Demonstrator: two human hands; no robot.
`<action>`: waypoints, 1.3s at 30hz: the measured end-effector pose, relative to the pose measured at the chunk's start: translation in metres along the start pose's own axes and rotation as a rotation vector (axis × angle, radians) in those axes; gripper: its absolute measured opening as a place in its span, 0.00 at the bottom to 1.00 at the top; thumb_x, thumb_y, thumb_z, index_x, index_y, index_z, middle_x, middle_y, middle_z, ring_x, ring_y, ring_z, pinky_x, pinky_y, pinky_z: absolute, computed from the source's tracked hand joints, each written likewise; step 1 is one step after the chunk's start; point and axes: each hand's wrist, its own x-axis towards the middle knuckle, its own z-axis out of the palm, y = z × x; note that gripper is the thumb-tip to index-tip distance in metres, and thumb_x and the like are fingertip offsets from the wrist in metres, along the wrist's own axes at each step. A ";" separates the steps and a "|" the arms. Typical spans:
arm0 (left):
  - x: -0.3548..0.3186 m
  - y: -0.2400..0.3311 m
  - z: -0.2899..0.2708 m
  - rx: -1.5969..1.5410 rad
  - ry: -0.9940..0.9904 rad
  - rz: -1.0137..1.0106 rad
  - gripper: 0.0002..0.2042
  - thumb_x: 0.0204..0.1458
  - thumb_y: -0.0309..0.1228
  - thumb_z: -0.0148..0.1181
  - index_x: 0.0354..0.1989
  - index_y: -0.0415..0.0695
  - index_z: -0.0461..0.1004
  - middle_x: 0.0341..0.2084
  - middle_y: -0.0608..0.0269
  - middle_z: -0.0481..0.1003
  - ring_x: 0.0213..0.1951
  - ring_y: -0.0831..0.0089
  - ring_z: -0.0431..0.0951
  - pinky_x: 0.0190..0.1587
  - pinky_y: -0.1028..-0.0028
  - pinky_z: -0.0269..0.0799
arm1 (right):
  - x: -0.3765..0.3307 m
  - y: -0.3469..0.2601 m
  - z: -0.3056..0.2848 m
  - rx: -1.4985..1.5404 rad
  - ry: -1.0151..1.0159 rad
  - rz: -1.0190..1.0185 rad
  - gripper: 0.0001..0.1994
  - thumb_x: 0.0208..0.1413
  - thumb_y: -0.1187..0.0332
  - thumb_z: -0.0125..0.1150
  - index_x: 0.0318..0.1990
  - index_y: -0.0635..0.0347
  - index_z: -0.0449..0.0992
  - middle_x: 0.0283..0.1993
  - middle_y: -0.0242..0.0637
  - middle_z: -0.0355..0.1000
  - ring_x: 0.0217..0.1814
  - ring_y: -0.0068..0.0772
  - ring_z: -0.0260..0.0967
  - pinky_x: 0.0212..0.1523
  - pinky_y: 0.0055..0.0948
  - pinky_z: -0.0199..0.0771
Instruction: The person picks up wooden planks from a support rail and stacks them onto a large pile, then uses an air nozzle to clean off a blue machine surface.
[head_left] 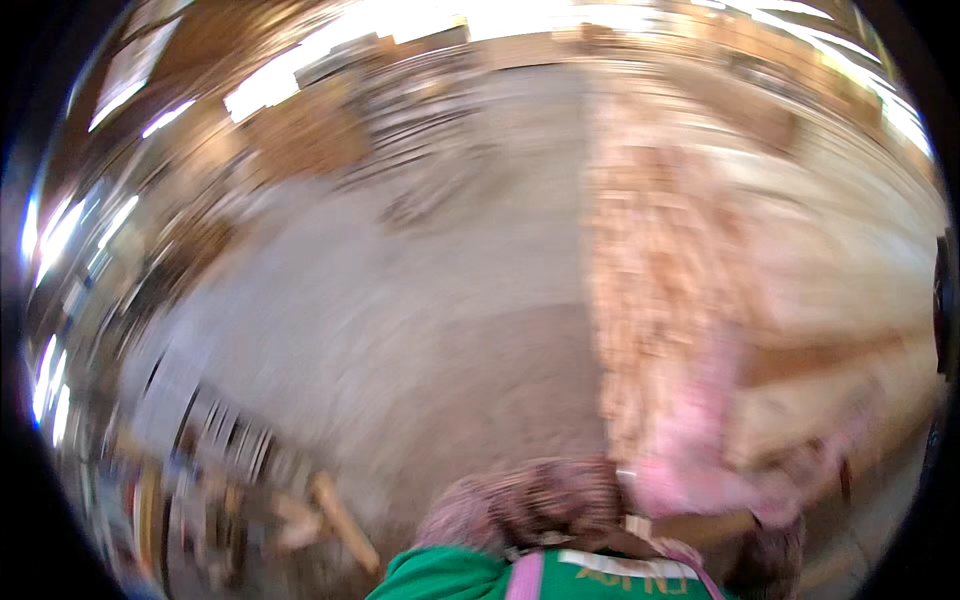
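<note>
The picture is heavily smeared by motion. My left arm, in a dark patterned sleeve, bends to the right across my green top. At its end, my left hand [690,475] seems to wear a pink glove and is at the near end of a long stack [670,260] with a ragged orange-brown side. My right hand [815,460], also pink and blurred, is further right, beside the pale upper surface [840,270] of the stacked material. The fingers of both hands are too smeared to read, and whether they hold anything does not show.
Grey concrete floor [430,280] stretches ahead and to the left. A brown box-like block [305,130] and blurred piles [420,100] stand at the far left. Near left lie a short wooden piece [345,525] and a slatted dark object [235,435].
</note>
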 end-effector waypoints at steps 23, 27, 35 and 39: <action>-0.015 0.056 -0.098 -0.014 -0.060 -0.121 0.39 0.61 0.46 0.64 0.77 0.48 0.54 0.75 0.49 0.55 0.72 0.55 0.62 0.69 0.53 0.64 | -0.343 -0.152 -0.259 -0.424 -1.308 0.830 0.23 0.66 0.48 0.50 0.61 0.50 0.75 0.62 0.42 0.70 0.65 0.51 0.69 0.60 0.51 0.71; -0.073 0.131 -0.125 0.124 0.002 0.425 0.37 0.61 0.51 0.64 0.71 0.39 0.63 0.71 0.43 0.62 0.72 0.57 0.60 0.72 0.47 0.56 | -0.391 -0.185 -0.336 -0.447 -1.261 1.057 0.25 0.66 0.47 0.49 0.64 0.49 0.71 0.61 0.44 0.71 0.66 0.52 0.68 0.61 0.52 0.70; -0.287 0.332 -0.115 -0.844 -1.407 -0.139 0.33 0.63 0.44 0.63 0.71 0.39 0.63 0.70 0.46 0.64 0.72 0.56 0.61 0.72 0.47 0.54 | -0.482 -0.236 -0.469 -0.437 -0.745 1.370 0.25 0.64 0.48 0.53 0.63 0.47 0.72 0.57 0.45 0.75 0.61 0.53 0.75 0.56 0.54 0.77; -0.402 0.423 -0.099 -1.066 -1.757 -0.514 0.27 0.62 0.29 0.64 0.70 0.42 0.67 0.61 0.59 0.74 0.61 0.67 0.72 0.66 0.68 0.66 | -0.548 -0.265 -0.538 -0.381 -0.260 1.598 0.17 0.58 0.55 0.59 0.50 0.52 0.80 0.49 0.46 0.78 0.55 0.53 0.77 0.51 0.53 0.80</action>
